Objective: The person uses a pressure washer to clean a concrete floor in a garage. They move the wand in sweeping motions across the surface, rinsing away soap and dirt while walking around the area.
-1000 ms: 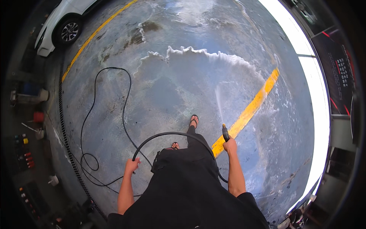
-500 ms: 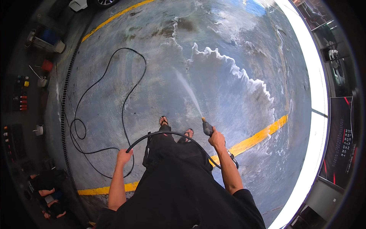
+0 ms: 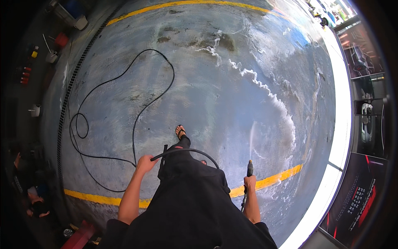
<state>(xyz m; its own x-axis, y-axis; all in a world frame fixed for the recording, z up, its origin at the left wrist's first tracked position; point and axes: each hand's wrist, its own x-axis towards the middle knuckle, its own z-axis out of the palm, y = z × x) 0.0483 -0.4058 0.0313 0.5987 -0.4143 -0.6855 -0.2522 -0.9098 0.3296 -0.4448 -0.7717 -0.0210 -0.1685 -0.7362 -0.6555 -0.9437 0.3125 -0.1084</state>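
Wet floor [image 3: 207,99]; spray gun [image 3: 250,168] part-hidden by right hand [image 3: 250,181], hose [image 3: 183,150] by clothing [image 3: 192,203].

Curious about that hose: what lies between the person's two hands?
In the head view: an arc of black hose from the left hand, the person's dark clothing and, near the right hand, some floor with the yellow line.

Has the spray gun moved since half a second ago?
Yes: in the head view, the spray gun has shifted toward the near yellow floor line; the right hand gripping it now overlaps that line.
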